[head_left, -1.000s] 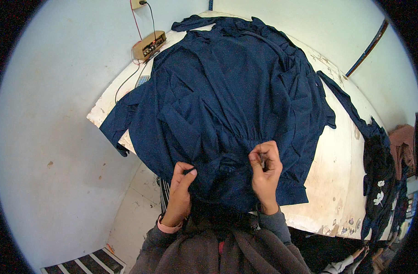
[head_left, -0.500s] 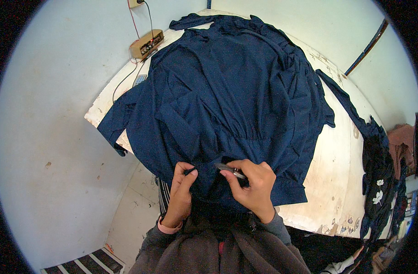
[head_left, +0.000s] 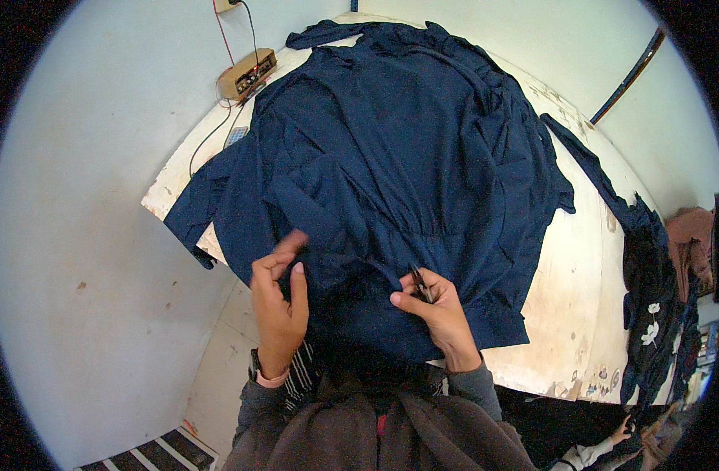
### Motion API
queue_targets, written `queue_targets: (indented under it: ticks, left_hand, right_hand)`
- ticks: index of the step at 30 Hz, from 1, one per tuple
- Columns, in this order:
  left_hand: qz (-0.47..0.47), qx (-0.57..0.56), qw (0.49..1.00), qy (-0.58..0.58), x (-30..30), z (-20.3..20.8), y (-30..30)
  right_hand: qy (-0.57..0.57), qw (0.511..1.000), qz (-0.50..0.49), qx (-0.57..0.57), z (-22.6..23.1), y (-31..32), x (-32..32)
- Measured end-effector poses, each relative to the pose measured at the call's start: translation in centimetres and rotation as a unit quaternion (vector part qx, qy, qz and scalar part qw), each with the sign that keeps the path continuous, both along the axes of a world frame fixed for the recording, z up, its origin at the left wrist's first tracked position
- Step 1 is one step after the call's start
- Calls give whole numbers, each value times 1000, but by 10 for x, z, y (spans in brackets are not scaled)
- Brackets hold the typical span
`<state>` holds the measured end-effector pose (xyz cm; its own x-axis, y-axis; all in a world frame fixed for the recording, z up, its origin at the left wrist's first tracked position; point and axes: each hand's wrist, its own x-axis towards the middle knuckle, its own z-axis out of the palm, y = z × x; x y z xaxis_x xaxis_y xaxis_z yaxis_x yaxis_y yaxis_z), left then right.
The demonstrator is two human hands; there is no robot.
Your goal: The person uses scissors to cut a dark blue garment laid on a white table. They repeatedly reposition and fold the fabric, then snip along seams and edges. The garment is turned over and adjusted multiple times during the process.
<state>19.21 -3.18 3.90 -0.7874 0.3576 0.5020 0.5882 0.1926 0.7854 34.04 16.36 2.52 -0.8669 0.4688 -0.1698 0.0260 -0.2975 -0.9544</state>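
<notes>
A dark navy garment with a gathered seam is spread over the table. My left hand hovers above its near left part, open, fingers apart and holding nothing; one fingertip is smeared by motion. At the garment's near edge my right hand is closed around small metal thread snips, mostly hidden in the palm. The thumb and forefinger of that hand also pinch a fold of the navy cloth.
The pale worn table has a brown box with wires and a remote control at its far left. Dark clothes hang over the right side. Another person's hand shows at lower right.
My left hand has let go of the cloth, opened and moved left and up. The right hand has turned, tucking the snips into the palm and pinching the cloth.
</notes>
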Motion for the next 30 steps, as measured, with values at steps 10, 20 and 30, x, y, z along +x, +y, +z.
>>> queue_targets:
  ticks: [10, 20, 30]
  left_hand:
    - [-174, -144, 974, 34, 53, 13, 6]
    - [-215, 287, 768, -531, 29, -1, 7]
    - [-255, 324, 692, -593, 37, -4, 3]
  right_hand:
    - [51, 999, 4, -14, 9, -26, -24]
    - [53, 974, -109, 192, 24, -12, -10]
    - [35, 924, -77, 374, 28, -32, -9]
